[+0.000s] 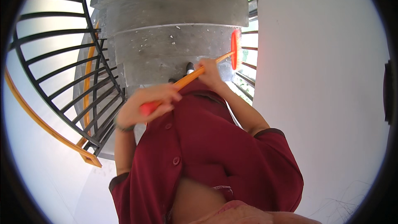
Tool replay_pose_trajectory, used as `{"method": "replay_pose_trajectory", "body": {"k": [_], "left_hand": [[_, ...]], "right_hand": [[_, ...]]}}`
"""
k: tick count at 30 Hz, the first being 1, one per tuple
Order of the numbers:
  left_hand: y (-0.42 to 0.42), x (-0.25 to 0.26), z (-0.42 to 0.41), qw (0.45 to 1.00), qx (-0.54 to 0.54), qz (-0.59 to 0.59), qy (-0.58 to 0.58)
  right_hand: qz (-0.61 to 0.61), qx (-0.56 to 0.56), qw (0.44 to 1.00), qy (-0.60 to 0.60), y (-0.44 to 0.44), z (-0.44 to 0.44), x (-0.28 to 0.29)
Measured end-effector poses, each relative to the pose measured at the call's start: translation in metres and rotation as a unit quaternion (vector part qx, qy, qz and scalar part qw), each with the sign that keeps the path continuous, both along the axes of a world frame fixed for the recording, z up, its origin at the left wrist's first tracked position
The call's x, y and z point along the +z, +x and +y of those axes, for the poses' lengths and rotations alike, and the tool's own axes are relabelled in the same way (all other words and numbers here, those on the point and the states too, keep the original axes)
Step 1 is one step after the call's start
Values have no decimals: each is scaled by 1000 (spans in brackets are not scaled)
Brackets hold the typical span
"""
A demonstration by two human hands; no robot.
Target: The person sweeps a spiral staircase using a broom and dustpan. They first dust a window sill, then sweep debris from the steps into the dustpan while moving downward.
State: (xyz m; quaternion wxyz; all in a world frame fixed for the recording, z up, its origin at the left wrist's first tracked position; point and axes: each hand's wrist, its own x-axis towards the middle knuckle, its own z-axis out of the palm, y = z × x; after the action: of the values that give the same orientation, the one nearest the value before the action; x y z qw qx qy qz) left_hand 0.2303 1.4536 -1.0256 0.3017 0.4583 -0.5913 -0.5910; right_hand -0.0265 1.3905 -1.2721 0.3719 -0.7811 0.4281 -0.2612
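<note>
My left hand [149,102] is closed around the red-tipped upper end of a broom's orange-brown handle [189,77]. Lower on the same handle, my right hand [210,72] grips it in front of my waist. The handle slants up to the right in the picture and ends in a red broom head [233,49] with pale bristles. The head is at the right side of a grey concrete stair step [174,43], and motion blurs it a little; whether the bristles touch the step cannot be told. Small white debris bits [173,43] lie scattered on the step.
More concrete steps [174,9] stretch ahead. A black metal railing [59,59] with a wooden handrail [40,124] curves along the left. At the right stand a white wall [311,68] and dark bars [248,65] beside the steps. My dark shoes [190,67] are on the stairs.
</note>
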Motion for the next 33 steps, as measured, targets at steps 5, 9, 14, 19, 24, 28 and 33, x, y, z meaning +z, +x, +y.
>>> {"method": "replay_pose_trajectory", "body": {"k": [5, 9, 14, 19, 24, 28, 33], "left_hand": [[-82, -77, -57, 997, -74, -2, -16], [-62, -56, -41, 998, 2, -67, -15], [-11, 31, 5, 988, 4, -144, -60], [-5, 19, 2, 994, -28, -81, -73], [-54, -68, -29, 1000, 5, -6, -15], [-45, -46, -15, 994, 85, -65, -10], [16, 37, 14, 980, 51, -172, -86]], "right_hand": [[-17, -87, 996, -22, -69, -35, -99], [-63, -21, 989, -136, -15, -32, -115], [-131, 52, 990, 17, 69, 14, -45], [-73, -10, 997, 0, 32, 13, -19], [-7, 14, 1000, -1, -38, -31, -77], [-13, 90, 996, 6, 20, -24, -99], [-155, 114, 980, 47, 106, 12, -42]]}}
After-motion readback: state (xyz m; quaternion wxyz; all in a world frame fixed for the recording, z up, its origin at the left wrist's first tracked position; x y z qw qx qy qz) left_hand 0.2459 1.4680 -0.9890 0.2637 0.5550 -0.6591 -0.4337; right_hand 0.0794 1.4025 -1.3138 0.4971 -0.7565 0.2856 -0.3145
